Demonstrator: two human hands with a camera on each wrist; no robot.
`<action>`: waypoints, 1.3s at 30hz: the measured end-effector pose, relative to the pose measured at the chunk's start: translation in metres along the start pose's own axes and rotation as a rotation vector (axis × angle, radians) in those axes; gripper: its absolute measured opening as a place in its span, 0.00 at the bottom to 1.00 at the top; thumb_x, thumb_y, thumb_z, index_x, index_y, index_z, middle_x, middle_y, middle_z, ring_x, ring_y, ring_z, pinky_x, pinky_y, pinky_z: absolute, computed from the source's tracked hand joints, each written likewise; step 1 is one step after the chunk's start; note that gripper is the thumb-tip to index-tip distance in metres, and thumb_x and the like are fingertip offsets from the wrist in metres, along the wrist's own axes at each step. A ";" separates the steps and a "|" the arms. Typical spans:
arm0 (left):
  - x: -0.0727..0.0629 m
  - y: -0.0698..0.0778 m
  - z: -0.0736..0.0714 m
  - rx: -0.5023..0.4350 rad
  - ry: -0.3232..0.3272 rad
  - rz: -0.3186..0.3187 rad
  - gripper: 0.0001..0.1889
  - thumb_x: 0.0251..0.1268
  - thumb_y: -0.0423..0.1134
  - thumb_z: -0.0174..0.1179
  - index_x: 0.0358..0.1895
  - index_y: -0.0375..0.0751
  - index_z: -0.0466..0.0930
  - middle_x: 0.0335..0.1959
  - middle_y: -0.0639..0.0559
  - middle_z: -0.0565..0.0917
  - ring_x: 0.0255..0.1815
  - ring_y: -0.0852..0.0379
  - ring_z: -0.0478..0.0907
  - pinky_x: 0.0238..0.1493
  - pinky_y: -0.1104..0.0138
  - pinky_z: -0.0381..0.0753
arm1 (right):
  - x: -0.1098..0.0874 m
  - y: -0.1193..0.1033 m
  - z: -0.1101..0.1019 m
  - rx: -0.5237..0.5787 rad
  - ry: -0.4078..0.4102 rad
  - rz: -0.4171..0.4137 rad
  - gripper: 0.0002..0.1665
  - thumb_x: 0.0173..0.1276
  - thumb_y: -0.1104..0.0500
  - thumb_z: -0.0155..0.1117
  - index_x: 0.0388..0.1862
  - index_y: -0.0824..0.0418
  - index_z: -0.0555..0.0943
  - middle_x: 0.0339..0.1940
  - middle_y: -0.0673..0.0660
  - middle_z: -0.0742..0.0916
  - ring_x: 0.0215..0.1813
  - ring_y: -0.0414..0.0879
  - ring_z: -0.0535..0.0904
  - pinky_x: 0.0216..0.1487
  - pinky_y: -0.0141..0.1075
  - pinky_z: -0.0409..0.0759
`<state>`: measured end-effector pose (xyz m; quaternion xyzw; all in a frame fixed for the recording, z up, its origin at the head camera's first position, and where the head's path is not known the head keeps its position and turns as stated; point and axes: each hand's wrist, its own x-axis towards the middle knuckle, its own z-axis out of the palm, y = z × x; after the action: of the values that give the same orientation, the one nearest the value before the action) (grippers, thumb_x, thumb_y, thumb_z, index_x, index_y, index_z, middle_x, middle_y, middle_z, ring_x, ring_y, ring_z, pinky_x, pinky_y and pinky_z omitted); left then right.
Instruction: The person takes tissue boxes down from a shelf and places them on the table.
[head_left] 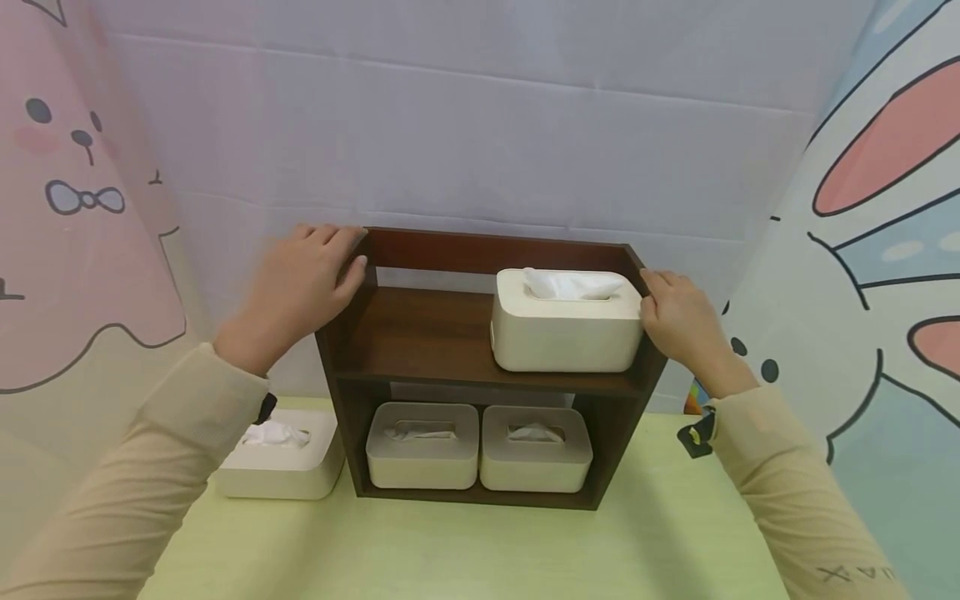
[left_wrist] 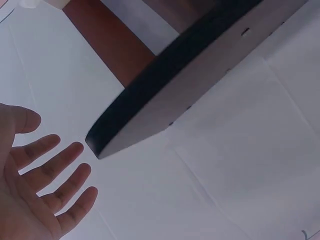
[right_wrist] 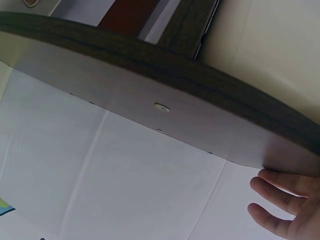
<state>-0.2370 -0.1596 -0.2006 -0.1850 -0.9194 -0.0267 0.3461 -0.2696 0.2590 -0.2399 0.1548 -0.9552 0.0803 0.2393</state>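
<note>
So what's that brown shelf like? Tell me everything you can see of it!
The dark brown, wood-look, two-level shelf stands upright on the pale green table. A reddish-brown, wood-look rail crosses its top back, with a gap beneath. Small marks dot its outer sides. Its upper level holds one rounded cream tissue box at the right; two similar boxes sit side by side below. The right hand touches its right side; the left hand is just off its left.
</note>
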 end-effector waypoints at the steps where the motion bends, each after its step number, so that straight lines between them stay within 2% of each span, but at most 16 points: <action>1: 0.001 0.003 0.000 -0.002 -0.012 0.000 0.18 0.66 0.42 0.46 0.55 0.38 0.73 0.49 0.39 0.80 0.49 0.36 0.73 0.45 0.47 0.73 | 0.000 0.000 0.000 0.001 0.002 0.000 0.26 0.66 0.63 0.38 0.60 0.76 0.66 0.57 0.74 0.73 0.57 0.69 0.67 0.57 0.60 0.66; 5: 0.003 0.017 0.004 -0.005 -0.038 0.010 0.19 0.67 0.43 0.46 0.56 0.39 0.73 0.49 0.41 0.80 0.50 0.37 0.73 0.43 0.47 0.74 | 0.000 -0.001 0.000 0.012 0.013 -0.007 0.26 0.66 0.63 0.38 0.60 0.76 0.67 0.57 0.75 0.73 0.56 0.70 0.68 0.56 0.60 0.66; 12: 0.010 0.039 0.018 -0.018 -0.014 0.081 0.18 0.66 0.44 0.49 0.55 0.40 0.74 0.49 0.44 0.80 0.48 0.41 0.74 0.43 0.52 0.76 | 0.001 -0.003 0.001 0.021 0.015 -0.012 0.26 0.66 0.63 0.37 0.59 0.77 0.67 0.57 0.75 0.73 0.57 0.70 0.67 0.57 0.60 0.65; 24: 0.024 0.078 0.049 -0.067 -0.106 0.121 0.20 0.68 0.48 0.46 0.58 0.43 0.71 0.53 0.47 0.78 0.52 0.45 0.73 0.48 0.52 0.74 | 0.000 -0.004 0.001 0.026 0.029 -0.010 0.26 0.66 0.64 0.37 0.59 0.77 0.67 0.56 0.75 0.73 0.57 0.70 0.68 0.57 0.60 0.66; 28: 0.029 0.090 0.057 -0.115 -0.146 0.124 0.21 0.69 0.50 0.44 0.59 0.44 0.70 0.54 0.47 0.77 0.54 0.46 0.72 0.51 0.53 0.73 | 0.000 -0.003 0.001 0.031 0.030 -0.009 0.26 0.66 0.64 0.37 0.59 0.77 0.67 0.56 0.75 0.73 0.57 0.70 0.68 0.57 0.60 0.66; 39: 0.050 0.119 0.069 -0.175 -0.268 0.130 0.26 0.69 0.58 0.37 0.62 0.49 0.68 0.59 0.51 0.74 0.60 0.49 0.68 0.57 0.54 0.69 | -0.002 -0.001 0.000 0.039 0.005 0.009 0.26 0.66 0.64 0.37 0.60 0.76 0.66 0.58 0.75 0.72 0.59 0.69 0.66 0.59 0.60 0.64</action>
<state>-0.2722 -0.0210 -0.2302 -0.2755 -0.9376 -0.0594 0.2037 -0.2672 0.2584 -0.2404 0.1548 -0.9535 0.1003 0.2382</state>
